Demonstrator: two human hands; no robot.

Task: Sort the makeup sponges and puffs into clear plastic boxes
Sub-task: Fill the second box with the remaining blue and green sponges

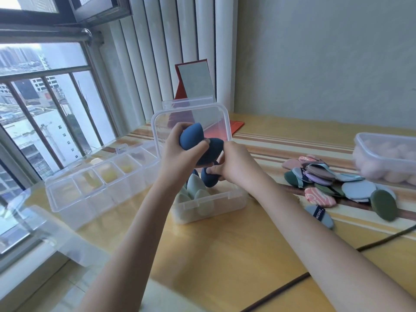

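My left hand (180, 152) grips a dark blue egg-shaped sponge (191, 135) above an open clear box (216, 203). My right hand (231, 165) holds two more dark blue sponges (209, 154), one high and one low by the fingers (209, 176). Inside the box lie pale green sponges (198, 194). The box's lid (191, 118) stands upright behind my hands. A heap of flat puffs (337, 183) in green, blue, pink and purple lies on the table at the right.
A long clear divided box (101, 188) with yellowish sponges sits at the left, beside another clear lid (45, 233). A clear tub of pink sponges (387, 158) stands far right. A red-framed mirror (195, 82) stands at the back. A black cable (337, 255) crosses the wooden table.
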